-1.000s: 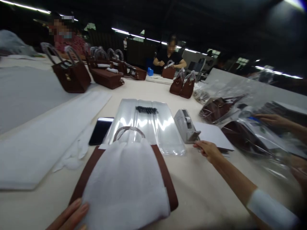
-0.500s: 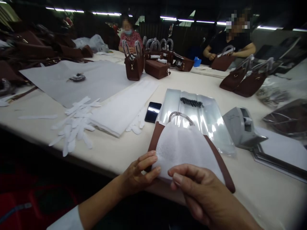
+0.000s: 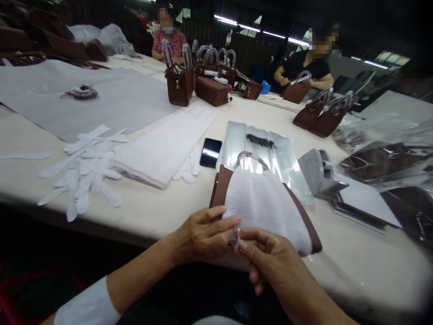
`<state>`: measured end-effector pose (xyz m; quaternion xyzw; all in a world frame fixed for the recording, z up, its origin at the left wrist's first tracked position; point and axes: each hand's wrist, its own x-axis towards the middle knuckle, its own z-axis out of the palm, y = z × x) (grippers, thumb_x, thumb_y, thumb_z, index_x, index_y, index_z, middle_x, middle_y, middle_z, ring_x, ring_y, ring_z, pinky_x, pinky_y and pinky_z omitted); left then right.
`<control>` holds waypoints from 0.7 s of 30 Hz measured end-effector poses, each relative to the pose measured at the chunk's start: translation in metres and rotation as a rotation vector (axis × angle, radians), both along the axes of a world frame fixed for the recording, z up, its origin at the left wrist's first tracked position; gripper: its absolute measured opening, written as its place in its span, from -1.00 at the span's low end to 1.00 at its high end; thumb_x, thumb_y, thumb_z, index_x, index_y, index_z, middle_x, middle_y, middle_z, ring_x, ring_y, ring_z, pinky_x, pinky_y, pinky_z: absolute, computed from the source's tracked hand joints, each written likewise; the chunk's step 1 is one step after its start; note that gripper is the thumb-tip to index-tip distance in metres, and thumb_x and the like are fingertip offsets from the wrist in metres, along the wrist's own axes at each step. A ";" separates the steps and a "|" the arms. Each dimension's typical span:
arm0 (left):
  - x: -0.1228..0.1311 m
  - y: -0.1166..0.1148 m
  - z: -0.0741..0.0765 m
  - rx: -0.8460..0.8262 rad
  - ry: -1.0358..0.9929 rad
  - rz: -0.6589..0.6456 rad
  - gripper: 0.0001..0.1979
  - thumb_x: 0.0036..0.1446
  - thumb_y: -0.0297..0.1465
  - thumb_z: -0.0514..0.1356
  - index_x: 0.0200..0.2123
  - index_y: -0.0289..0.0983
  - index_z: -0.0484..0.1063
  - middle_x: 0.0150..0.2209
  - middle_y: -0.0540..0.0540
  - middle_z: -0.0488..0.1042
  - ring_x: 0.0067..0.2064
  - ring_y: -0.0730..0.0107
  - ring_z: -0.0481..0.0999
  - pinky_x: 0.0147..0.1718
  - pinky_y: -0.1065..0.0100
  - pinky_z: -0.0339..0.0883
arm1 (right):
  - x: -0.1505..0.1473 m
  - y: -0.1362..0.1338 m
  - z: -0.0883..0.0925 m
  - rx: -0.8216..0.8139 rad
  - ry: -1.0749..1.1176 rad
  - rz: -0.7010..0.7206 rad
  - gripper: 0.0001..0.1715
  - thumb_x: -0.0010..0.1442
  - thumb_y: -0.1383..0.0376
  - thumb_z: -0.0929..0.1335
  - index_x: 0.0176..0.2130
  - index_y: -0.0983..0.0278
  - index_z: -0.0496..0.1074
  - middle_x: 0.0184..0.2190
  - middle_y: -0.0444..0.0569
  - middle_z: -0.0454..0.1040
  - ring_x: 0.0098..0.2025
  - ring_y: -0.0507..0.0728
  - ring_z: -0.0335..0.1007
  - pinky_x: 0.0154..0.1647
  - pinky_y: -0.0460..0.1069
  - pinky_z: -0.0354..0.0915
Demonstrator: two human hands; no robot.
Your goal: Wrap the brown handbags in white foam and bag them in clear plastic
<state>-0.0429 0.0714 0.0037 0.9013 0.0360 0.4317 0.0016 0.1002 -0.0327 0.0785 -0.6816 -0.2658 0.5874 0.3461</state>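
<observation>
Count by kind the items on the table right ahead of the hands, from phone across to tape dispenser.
Brown handbag: 1
White foam wrap: 1
Phone: 1
Tape dispenser: 1
Stack of clear plastic bags: 1
Small black bundle: 1
Total: 6

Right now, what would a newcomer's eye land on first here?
A brown bag swathed in white wrap lies at the table's near edge, with the left hand and right hand meeting at its near end. Beyond it lie a phone and shiny plastic sleeves; white strips are scattered to the left, and more bags stand far across.
</observation>
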 end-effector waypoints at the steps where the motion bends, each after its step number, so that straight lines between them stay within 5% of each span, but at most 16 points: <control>1: 0.000 0.001 -0.001 -0.007 0.001 -0.006 -0.80 -0.06 -0.38 0.26 -0.32 -0.31 0.38 -0.05 -0.06 0.44 -0.01 0.26 0.37 -0.01 0.28 0.36 | -0.002 -0.003 -0.001 0.019 -0.016 -0.005 -0.52 0.02 0.11 0.37 -0.14 0.33 0.25 -0.71 -0.24 0.30 -0.74 -0.07 0.17 -0.77 -0.20 0.17; 7: -0.001 0.006 -0.006 -0.048 0.036 -0.042 -0.76 -0.03 -0.35 0.25 -0.28 -0.32 0.35 -0.01 -0.10 0.41 0.05 0.20 0.32 -0.02 0.23 0.35 | -0.020 -0.021 -0.011 0.225 -0.026 -0.228 -0.47 0.01 0.15 0.38 -0.16 0.21 0.03 -0.58 -0.27 0.35 -0.69 -0.03 0.24 -0.71 -0.13 0.29; 13: -0.004 0.007 -0.006 0.023 0.105 -0.055 -0.63 0.05 -0.37 0.20 -0.04 -0.26 0.31 0.02 -0.12 0.37 0.07 0.25 0.29 0.04 0.19 0.29 | -0.026 -0.024 -0.042 0.317 -0.110 -0.276 -0.58 0.06 0.12 0.35 -0.28 0.20 0.02 -0.57 -0.27 0.35 -0.69 -0.05 0.24 -0.70 -0.17 0.21; 17: -0.009 0.005 -0.006 0.018 0.156 -0.036 -0.62 0.05 -0.45 0.21 -0.02 -0.14 0.33 0.08 -0.11 0.28 0.13 0.12 0.17 0.02 0.15 0.29 | -0.009 -0.033 -0.029 0.369 -0.492 -0.039 -0.74 0.13 0.14 0.31 -0.30 0.21 0.13 -0.67 -0.28 0.33 -0.77 -0.05 0.18 -0.77 -0.17 0.10; 19: -0.011 0.005 -0.007 0.012 0.192 -0.049 -0.61 0.05 -0.45 0.20 -0.02 -0.09 0.32 0.11 -0.13 0.21 0.15 0.07 0.13 0.02 0.10 0.28 | 0.005 -0.035 -0.015 0.591 -0.846 0.083 -0.88 0.18 0.23 0.28 -0.32 0.22 0.22 -0.69 -0.26 0.34 -0.73 -0.03 0.22 -0.71 -0.15 0.14; 21: -0.012 0.004 -0.008 0.028 0.213 -0.056 -0.60 0.05 -0.45 0.21 -0.02 -0.07 0.32 0.13 -0.16 0.16 0.15 0.06 0.12 0.03 0.08 0.27 | 0.017 -0.033 -0.009 0.913 -1.164 0.206 -0.89 0.19 0.32 0.26 -0.21 0.24 0.30 -0.46 -0.10 0.49 -0.45 0.05 0.43 -0.41 -0.09 0.32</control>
